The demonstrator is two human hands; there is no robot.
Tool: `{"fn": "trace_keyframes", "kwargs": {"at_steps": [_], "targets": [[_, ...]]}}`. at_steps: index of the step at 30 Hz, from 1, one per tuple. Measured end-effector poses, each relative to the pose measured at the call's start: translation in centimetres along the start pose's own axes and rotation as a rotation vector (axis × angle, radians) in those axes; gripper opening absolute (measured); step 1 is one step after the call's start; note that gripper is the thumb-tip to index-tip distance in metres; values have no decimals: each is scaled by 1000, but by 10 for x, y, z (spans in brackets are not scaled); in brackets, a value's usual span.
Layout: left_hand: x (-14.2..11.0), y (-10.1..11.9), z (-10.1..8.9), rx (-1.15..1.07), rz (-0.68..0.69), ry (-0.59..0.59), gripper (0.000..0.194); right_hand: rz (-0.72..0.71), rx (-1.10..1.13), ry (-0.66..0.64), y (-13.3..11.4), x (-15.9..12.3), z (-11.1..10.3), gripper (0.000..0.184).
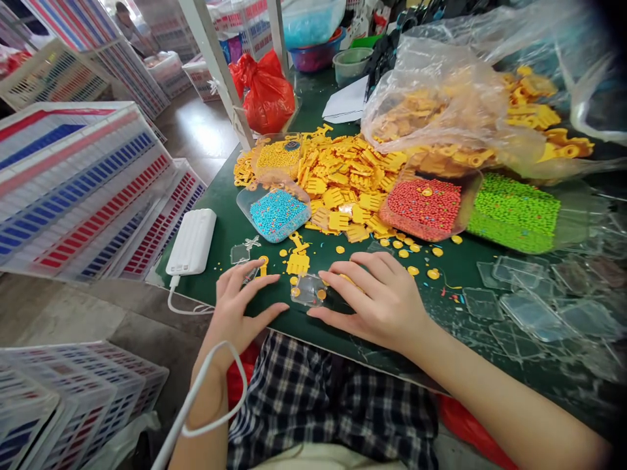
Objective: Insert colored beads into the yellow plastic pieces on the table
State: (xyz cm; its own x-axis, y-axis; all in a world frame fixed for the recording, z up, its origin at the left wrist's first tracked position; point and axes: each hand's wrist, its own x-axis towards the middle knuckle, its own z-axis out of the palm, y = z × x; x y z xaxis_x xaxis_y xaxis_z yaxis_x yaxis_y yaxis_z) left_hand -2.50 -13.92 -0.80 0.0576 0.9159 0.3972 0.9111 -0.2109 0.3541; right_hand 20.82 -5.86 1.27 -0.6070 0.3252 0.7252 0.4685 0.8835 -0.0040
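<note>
On table [220, 235]: plastic case [308, 290] btwn L hand [240, 307] & R hand [377, 303], power bank [191, 242] left, bead trays [277, 214] behind.

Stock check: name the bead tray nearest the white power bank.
The clear tray of blue beads; the yellow bead tray, red bead tray and green bead tray lie farther from the power bank.

Beside the small clear plastic case [308, 290], the right hand [377, 300] hides most of a yellow piece [347, 277]. The case's contents are too small to tell. Beyond it, a plastic bag [441, 72] blurs yellow shapes [406, 114].
</note>
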Motion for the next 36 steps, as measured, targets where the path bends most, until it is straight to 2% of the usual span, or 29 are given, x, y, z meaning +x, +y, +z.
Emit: {"fn": "trace_keyframes", "kwargs": {"at_steps": [3, 6, 14, 24, 29, 33, 36], "targets": [[7, 8, 8, 19, 69, -124, 37, -12, -6, 16, 1, -1, -1, 34], [14, 9, 15, 29, 78, -200, 37, -21, -9, 61, 1, -1, -3, 36], [25, 8, 18, -46, 11, -269, 35, -65, -4, 149, 4, -5, -8, 38], [27, 13, 19, -157, -49, -87, 30, -52, -16, 151, 7, -6, -13, 38], [26, 23, 18, -302, -174, 28, 28, 103, -28, 119, 27, -12, -15, 28], [24, 25, 19, -332, -170, -16, 32, 226, -70, 30, 49, -12, -22, 23], [23, 24, 20, -298, -60, -21, 30, 175, -64, -132, 67, -8, -37, 28]]}}
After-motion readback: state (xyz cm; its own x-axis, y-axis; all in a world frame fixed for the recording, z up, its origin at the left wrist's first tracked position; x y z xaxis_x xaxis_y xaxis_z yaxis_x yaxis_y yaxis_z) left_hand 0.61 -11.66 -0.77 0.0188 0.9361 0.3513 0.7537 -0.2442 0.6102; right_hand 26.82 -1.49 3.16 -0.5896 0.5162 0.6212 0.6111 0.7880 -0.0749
